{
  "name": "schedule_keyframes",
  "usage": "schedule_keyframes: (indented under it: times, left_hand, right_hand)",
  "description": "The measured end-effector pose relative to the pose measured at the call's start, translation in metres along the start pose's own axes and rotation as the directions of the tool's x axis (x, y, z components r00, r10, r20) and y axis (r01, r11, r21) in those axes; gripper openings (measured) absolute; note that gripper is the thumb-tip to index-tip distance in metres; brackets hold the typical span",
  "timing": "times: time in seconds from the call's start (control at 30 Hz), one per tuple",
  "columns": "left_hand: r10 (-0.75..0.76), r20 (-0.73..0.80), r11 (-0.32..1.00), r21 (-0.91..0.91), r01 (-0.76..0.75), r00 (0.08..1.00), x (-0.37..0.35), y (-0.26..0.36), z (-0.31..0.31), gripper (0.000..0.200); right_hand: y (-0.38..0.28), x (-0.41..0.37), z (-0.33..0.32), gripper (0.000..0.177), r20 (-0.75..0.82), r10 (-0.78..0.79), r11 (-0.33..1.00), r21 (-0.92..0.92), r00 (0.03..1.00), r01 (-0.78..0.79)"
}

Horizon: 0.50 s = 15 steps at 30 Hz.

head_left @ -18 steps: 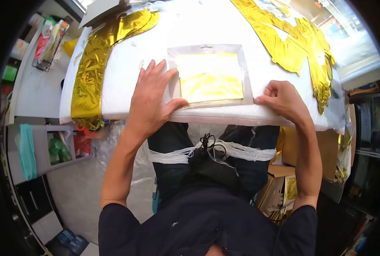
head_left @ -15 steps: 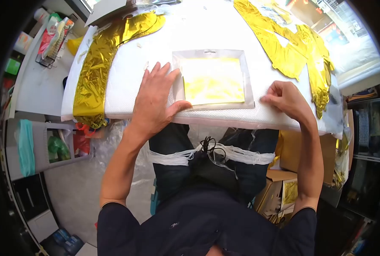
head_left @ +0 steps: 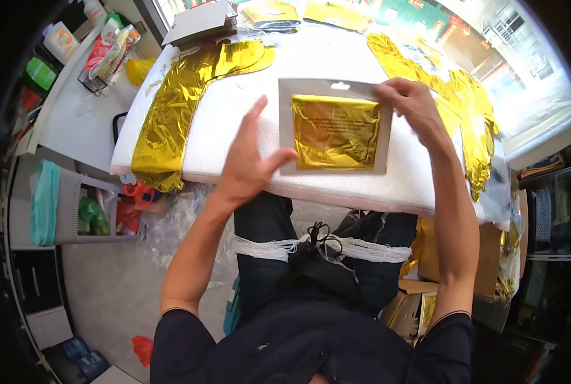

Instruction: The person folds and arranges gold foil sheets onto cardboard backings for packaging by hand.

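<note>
A flat clear packet with a hang hole (head_left: 338, 133) holds folded shiny gold foil with small dark print on it. My right hand (head_left: 415, 110) pinches the packet at its upper right corner. On the other side, my left hand (head_left: 248, 160) is open, fingers stretched upward and the thumb tip right at the packet's lower left edge. To the left, a long piece of gold foil (head_left: 170, 121) drapes over the white padded table (head_left: 234, 109). More gold foil (head_left: 468, 121) lies beyond my right hand.
Gold packets (head_left: 271, 14) and a grey box (head_left: 199, 24) stand along the table's far edge. A wire basket (head_left: 103, 67) sits on the counter at left. Cardboard boxes (head_left: 404, 307) are low on the right. White strings (head_left: 266, 248) lie across my legs.
My right hand has moved up and left from the table to the packet's corner and taken hold of it. My left hand's fingers have come off the packet's left side. The view has shifted slightly.
</note>
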State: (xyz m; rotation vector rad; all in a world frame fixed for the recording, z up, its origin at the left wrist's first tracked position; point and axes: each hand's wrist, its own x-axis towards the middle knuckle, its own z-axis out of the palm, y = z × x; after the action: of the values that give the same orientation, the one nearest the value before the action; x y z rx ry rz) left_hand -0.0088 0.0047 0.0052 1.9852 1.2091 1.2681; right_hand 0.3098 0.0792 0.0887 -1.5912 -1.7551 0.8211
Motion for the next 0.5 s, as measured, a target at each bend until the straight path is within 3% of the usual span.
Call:
schedule_keyframes:
  times: [0.03,0.07,0.13,0.17,0.23,0.27,0.3,0.4,0.5]
  left_hand:
    - [-0.102,-0.034,0.969,-0.23,0.091,0.994,0.005,-0.002,-0.005,0.093]
    - [-0.085,-0.083,0.922,-0.384,0.047,0.993,0.011,-0.004,-0.012,0.092]
    - [-0.075,-0.142,0.88,-0.475,-0.001,0.987,0.021,0.007,-0.023,0.087]
    - [-0.068,-0.16,0.861,-0.508,-0.023,0.985,0.026,0.013,-0.027,0.083]
    - [-0.067,-0.173,0.857,-0.514,-0.032,0.983,0.031,0.018,-0.026,0.08]
    - [-0.07,-0.158,0.865,-0.501,-0.019,0.985,0.033,0.018,-0.025,0.079]
    - [-0.068,-0.143,0.872,-0.489,-0.011,0.987,0.036,0.018,-0.022,0.077]
    - [-0.064,-0.072,0.858,-0.513,0.018,0.995,0.042,0.023,-0.015,0.078]
    - [-0.02,0.018,0.846,-0.533,0.026,1.0,0.055,0.038,-0.003,0.081]
  right_hand:
    - [-0.008,-0.012,-0.008,0.03,-0.096,-0.089,0.989,0.109,0.991,0.1]
    - [-0.016,-0.026,-0.018,0.026,-0.156,-0.148,0.977,0.132,0.977,0.169]
    - [-0.037,-0.059,-0.033,0.017,-0.292,-0.278,0.949,0.063,0.915,0.309]
    - [-0.035,-0.065,-0.03,0.017,-0.303,-0.278,0.95,0.054,0.911,0.308]
    - [-0.024,-0.074,-0.022,0.014,-0.355,-0.412,0.882,0.077,0.839,0.465]
    - [-0.019,-0.079,-0.022,0.012,-0.206,-0.349,0.937,-0.062,0.914,0.343]
    - [-0.02,-0.085,-0.024,0.01,-0.192,-0.267,0.964,-0.032,0.944,0.266]
    - [-0.019,-0.093,-0.043,0.013,-0.306,-0.324,0.938,0.015,0.895,0.345]
    - [-0.028,-0.106,-0.062,0.02,-0.275,-0.217,0.974,0.0,0.937,0.226]
